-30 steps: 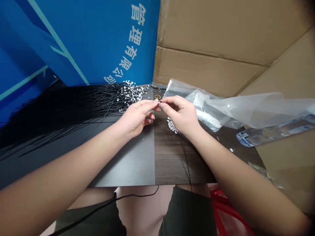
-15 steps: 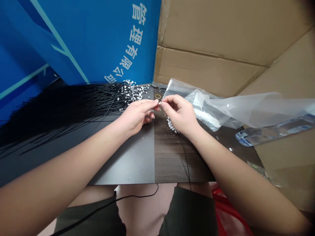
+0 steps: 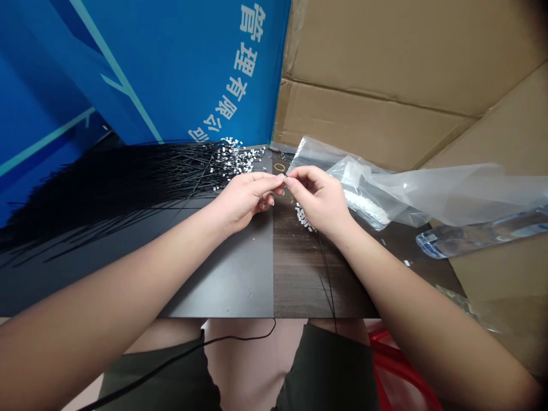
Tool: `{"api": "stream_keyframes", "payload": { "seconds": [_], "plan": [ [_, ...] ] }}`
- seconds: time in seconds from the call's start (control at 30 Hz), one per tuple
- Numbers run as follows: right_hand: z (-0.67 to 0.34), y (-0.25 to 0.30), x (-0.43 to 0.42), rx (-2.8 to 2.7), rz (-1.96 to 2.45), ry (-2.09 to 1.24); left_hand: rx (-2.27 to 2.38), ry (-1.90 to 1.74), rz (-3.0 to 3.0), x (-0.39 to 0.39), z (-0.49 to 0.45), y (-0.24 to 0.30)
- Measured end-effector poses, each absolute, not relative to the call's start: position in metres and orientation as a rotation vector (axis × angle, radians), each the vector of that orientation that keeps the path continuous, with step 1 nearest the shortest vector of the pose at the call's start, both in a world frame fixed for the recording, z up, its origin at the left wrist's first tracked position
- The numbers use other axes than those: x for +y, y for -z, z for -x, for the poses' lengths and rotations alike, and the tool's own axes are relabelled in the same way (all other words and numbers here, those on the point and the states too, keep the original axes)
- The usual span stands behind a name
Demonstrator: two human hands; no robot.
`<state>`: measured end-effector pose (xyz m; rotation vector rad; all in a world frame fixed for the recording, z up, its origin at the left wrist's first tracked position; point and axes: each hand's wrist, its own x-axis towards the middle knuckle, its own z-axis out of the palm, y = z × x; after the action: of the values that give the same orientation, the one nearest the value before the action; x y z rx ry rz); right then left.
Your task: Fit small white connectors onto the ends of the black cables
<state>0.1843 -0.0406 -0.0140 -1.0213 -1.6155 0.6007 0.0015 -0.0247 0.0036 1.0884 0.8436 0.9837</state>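
Note:
My left hand and my right hand meet fingertip to fingertip above the table. Both are closed in a pinch. Between the tips shows a tiny dark bit, like the end of a thin black wire; lengths of such wire run from beneath my right hand over the table's front edge. Whatever my left fingers grip is too small and covered to name. Small white connector pieces lie partly hidden under my right hand. Left of my hands lies a big bundle of black wires, with white pieces at their near ends.
A yellow ring lies just behind my fingertips. To the right are a clear plastic bag with white pieces inside, and a clear, blue-edged plastic item. A blue printed panel and cardboard wall in the table.
The whole view has shifted slightly, so everything sits a little farther right. My hands keep their pinch, fingertips together; the small bit between them is now more covered.

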Motion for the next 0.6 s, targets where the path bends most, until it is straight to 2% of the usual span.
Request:
{"api": "stream_keyframes", "payload": {
  "seconds": [0.23,0.6],
  "plan": [
    [-0.1798,0.0073,-0.0414,-1.300,1.083,-1.024,0.874,-1.023,-0.942,-0.0214,0.0001,-0.0079],
    [-0.1768,0.0126,-0.0457,-1.340,1.096,-1.132,0.883,-0.975,-0.792,-0.0192,-0.0039,-0.0071]
  ]
}}
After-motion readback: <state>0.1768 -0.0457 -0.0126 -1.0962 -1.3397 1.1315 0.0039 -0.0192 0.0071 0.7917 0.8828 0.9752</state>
